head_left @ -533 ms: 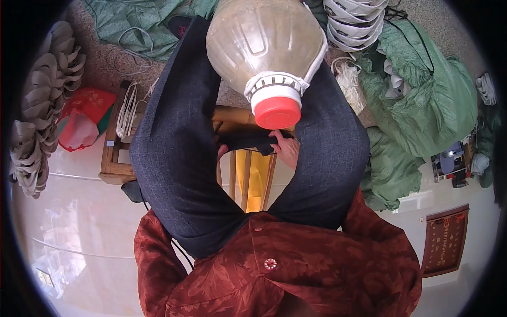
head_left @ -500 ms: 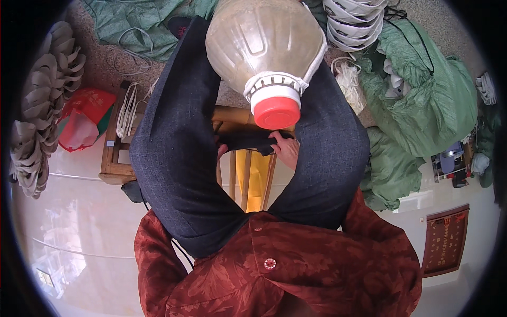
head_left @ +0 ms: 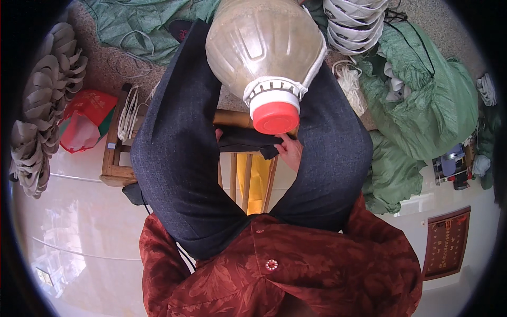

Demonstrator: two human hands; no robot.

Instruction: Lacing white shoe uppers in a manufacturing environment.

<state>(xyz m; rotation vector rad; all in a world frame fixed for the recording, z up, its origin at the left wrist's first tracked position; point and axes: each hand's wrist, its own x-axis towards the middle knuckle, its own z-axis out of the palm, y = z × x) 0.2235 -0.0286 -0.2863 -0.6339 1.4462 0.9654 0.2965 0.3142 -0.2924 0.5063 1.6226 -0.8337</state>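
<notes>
Between my knees a piece of black cloth stretches across the wooden slats of a stool or chair. My right hand is at the cloth's right end, its fingers closed on the edge and one finger reaching up below the bottle cap. Of my left hand only a bit of finger shows at the cloth's left end; my leg hides the rest. Above the hands a large, clear, dusty plastic bottle points its red cap toward me, with white cord tied round its neck.
Stacked white woven pieces and a green woven sack lie at the right, beside a white cord bundle. To the left are a wooden frame, a red bag and stacked grey pieces. Something yellow lies beneath the slats.
My right hand has shifted slightly right and down, and its fingers sit differently on the cloth. Less of my left hand shows. The black cloth looks broader now.
</notes>
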